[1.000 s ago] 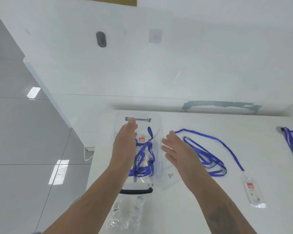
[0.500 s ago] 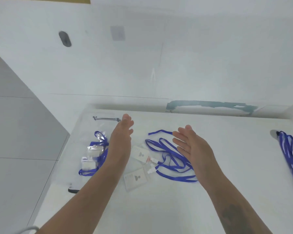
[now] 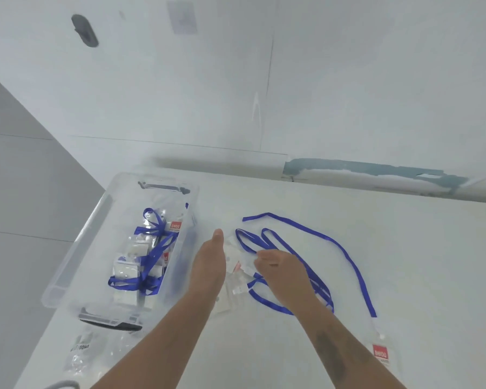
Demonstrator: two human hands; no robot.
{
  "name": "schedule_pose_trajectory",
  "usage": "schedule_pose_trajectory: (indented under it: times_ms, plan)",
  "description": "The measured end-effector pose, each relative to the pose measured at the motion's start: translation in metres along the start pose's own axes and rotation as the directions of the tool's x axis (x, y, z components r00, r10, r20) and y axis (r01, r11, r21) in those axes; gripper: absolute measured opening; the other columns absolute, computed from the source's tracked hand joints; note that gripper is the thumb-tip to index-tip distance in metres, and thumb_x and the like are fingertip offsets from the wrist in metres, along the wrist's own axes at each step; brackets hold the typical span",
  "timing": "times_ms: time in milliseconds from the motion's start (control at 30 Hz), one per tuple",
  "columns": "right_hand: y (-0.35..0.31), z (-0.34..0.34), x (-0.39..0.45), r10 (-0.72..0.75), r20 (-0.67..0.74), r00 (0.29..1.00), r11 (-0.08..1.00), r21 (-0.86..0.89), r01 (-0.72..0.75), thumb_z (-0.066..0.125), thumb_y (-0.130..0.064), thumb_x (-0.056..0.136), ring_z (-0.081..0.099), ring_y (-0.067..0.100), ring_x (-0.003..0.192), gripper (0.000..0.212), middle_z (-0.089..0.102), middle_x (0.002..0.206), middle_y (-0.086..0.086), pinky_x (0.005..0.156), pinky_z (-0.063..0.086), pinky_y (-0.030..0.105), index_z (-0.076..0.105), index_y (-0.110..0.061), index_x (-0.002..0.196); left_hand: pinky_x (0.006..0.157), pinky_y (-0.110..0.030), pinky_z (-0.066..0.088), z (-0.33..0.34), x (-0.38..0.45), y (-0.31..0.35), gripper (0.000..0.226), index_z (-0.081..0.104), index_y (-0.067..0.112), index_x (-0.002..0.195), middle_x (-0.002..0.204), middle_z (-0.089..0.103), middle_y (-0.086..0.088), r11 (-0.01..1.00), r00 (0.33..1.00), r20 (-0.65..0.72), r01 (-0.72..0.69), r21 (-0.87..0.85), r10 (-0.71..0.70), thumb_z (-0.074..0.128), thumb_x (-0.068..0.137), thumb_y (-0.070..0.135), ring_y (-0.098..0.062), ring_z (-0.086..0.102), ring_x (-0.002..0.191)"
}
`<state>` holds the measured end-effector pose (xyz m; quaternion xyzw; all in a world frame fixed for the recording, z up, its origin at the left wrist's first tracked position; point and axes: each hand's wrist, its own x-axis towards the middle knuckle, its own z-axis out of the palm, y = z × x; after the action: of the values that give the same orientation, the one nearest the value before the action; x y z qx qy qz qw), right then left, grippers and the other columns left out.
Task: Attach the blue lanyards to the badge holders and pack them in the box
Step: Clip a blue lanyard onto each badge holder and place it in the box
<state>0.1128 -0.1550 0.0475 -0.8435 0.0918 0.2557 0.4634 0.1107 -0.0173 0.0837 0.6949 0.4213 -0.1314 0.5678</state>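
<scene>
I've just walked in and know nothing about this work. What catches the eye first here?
Bright blue lanyards sprawl in loops across the white table, right of centre. At the table's left edge a clear plastic box already holds more lanyards tangled with badge holders. Between them, the left hand and right hand reach over loose clear badge holders.

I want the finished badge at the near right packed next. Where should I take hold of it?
Pinch the blue lanyard just above the badge holder, coming from above with the right hand. The holder lies flat; the strap probably lifts more easily.
</scene>
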Motion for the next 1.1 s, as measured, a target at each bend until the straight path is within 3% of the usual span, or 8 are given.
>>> schedule_pose_trajectory:
  times_ms: [67, 133, 200, 267, 500, 733, 1000, 1100]
  plan:
    - [0.008, 0.013, 0.014, 0.000, 0.012, 1.000, 0.987, -0.159, 0.002, 0.058, -0.036, 0.091, 0.063, 0.008, 0.104, 0.034, 0.067, 0.113, -0.014, 0.090, 0.049, 0.024, 0.063, -0.031, 0.124, 0.058, -0.016, 0.035, 0.004, 0.007, -0.003, 0.038, 0.033, 0.025, 0.070, 0.079, 0.042, 0.001, 0.997, 1.000, -0.019, 0.000, 0.083, 0.002, 0.032, 0.105, 0.040, -0.008, 0.036, 0.063]
    - [0.013, 0.023, 0.030, -0.018, 0.013, 1.000, 0.943, -0.334, 0.021, 0.056, -0.043, 0.091, 0.060, 0.004, 0.105, 0.038, 0.064, 0.121, -0.016, 0.092, 0.048, 0.023, 0.059, -0.034, 0.128, 0.092, -0.021, 0.044, 0.011, 0.030, -0.014, 0.023, 0.048, 0.030, 0.106, 0.119, 0.049, -0.002, 0.989, 1.000, -0.025, 0.012, 0.147, -0.008, 0.030, 0.104, 0.045, -0.017, 0.054, 0.102]
    - [0.015, 0.029, 0.044, -0.024, 0.023, 0.999, 0.893, -0.449, 0.032, 0.056, -0.047, 0.091, 0.057, 0.006, 0.112, 0.042, 0.063, 0.125, -0.016, 0.094, 0.048, 0.025, 0.056, -0.034, 0.131, 0.113, -0.037, 0.029, 0.017, 0.051, -0.023, 0.054, 0.033, 0.023, 0.148, 0.152, 0.037, 0.000, 0.964, 0.999, -0.033, 0.012, 0.264, -0.003, 0.026, 0.103, 0.052, -0.023, 0.038, 0.138]
    - [0.016, 0.033, 0.051, -0.011, 0.046, 0.999, 0.847, -0.531, 0.033, 0.058, -0.048, 0.090, 0.057, 0.010, 0.114, 0.042, 0.063, 0.123, -0.014, 0.093, 0.051, 0.029, 0.057, -0.034, 0.129, 0.116, -0.041, 0.025, 0.023, 0.067, -0.030, 0.062, 0.025, 0.020, 0.153, 0.159, 0.029, -0.001, 0.948, 0.997, -0.077, 0.015, 0.318, 0.010, 0.024, 0.102, 0.054, -0.023, 0.030, 0.145]
    - [0.018, 0.041, 0.066, -0.078, 0.053, 0.996, 0.714, -0.694, 0.093, 0.052, -0.052, 0.093, 0.061, 0.011, 0.101, 0.032, 0.068, 0.109, -0.011, 0.088, 0.053, 0.029, 0.065, -0.033, 0.115, 0.115, -0.047, 0.029, 0.028, 0.088, -0.034, 0.063, 0.031, 0.026, 0.151, 0.157, 0.034, 0.000, 0.945, 0.994, -0.104, -0.004, 0.328, 0.040, 0.028, 0.099, 0.060, -0.024, 0.031, 0.144]
    - [0.024, 0.030, 0.056, -0.110, -0.041, 0.993, 0.786, -0.615, 0.062, 0.054, -0.053, 0.089, 0.058, 0.007, 0.102, 0.036, 0.064, 0.112, -0.014, 0.090, 0.053, 0.027, 0.064, -0.034, 0.118, 0.105, -0.049, 0.044, 0.020, 0.089, -0.028, 0.073, 0.052, 0.017, 0.134, 0.137, 0.055, -0.009, 0.953, 0.992, -0.053, -0.099, 0.287, 0.119, 0.033, 0.085, 0.067, -0.031, 0.053, 0.124]
    - [0.012, -0.022, 0.028, -0.286, -0.172, 0.943, 0.841, -0.517, 0.161, 0.056, -0.049, 0.088, 0.059, 0.001, 0.080, 0.021, 0.058, 0.092, -0.018, 0.067, 0.046, 0.014, 0.067, -0.037, 0.103, 0.095, -0.032, 0.049, 0.012, 0.060, 0.012, 0.043, 0.049, 0.024, 0.140, 0.135, 0.055, 0.007, 0.974, 0.978, -0.013, -0.205, 0.099, 0.207, 0.053, 0.097, 0.026, -0.015, 0.055, 0.111]
    - [-0.001, -0.054, 0.011, -0.367, -0.243, 0.898, 0.849, -0.483, 0.216, 0.061, -0.044, 0.085, 0.060, -0.003, 0.076, 0.013, 0.057, 0.087, -0.019, 0.065, 0.046, 0.012, 0.068, -0.037, 0.093, 0.076, -0.022, 0.050, 0.005, 0.036, 0.036, 0.041, 0.056, 0.024, 0.135, 0.120, 0.061, 0.012, 0.961, 0.960, 0.042, -0.275, -0.005, 0.275, 0.062, 0.094, 0.025, -0.012, 0.057, 0.107]
